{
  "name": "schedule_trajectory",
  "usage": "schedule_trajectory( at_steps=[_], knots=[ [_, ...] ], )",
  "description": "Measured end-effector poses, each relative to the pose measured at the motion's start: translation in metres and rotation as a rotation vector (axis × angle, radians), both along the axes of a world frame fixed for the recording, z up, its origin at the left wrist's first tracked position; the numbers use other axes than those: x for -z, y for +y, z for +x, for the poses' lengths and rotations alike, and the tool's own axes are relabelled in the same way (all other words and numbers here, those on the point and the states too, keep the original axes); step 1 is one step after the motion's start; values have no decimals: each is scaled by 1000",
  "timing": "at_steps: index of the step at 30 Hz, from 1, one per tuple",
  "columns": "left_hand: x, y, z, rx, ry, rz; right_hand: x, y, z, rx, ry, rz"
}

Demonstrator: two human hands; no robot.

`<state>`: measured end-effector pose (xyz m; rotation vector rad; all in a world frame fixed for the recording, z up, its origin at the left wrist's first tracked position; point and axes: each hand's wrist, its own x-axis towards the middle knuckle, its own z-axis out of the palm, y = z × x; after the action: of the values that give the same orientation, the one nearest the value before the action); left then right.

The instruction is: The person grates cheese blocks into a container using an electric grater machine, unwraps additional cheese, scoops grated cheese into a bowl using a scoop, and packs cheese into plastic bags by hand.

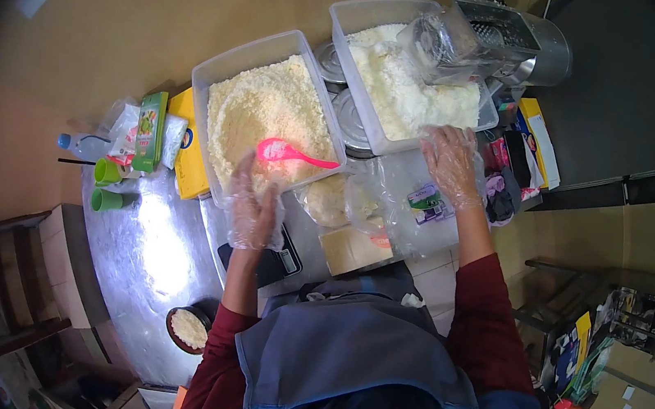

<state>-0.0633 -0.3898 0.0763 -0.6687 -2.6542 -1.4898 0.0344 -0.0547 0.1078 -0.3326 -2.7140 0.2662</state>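
Observation:
My left hand (254,210), in a clear plastic glove, is at the near edge of a clear plastic tub (201,109) of pale yellow crumbly food (254,104). Its fingers are apart and I see nothing in them. A pink scoop (301,155) lies on the crumbs just beyond, its handle toward the tub's right wall. My right hand (450,164), gloved too, has its fingers stretched out at the near right edge of a second tub (352,63) of whiter grated food (407,103). Whether they press on the rim, I cannot tell.
A metal grating machine (522,44) overhangs the second tub. Plastic bags (336,201), a cardboard box (353,248) and a black scale (274,264) lie close to my body. Green cups (106,200), a bottle (85,145) and a small bowl (187,329) stand on the left.

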Motion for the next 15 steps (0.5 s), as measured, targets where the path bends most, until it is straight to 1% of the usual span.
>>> schedule_trajectory(
  at_steps=[1, 3, 4, 8, 10, 15],
  knots=[
    [-2, 8, 5, 3, 0, -2, 1, 3, 5, -31, -107, 56],
    [-6, 21, 14, 111, 63, -34, 3, 5, 4, -53, -120, 80],
    [-9, 25, 19, 111, 69, -39, 4, 5, 3, -73, -129, 109],
    [-21, 38, 36, 143, 41, -106, 21, 19, 3, -179, -77, 93],
    [-21, 42, 42, 138, 32, -149, 24, 25, 4, -247, -64, 108],
    [-19, 54, 53, 109, -16, -161, 20, 26, 29, -331, -46, 129]
  ],
)
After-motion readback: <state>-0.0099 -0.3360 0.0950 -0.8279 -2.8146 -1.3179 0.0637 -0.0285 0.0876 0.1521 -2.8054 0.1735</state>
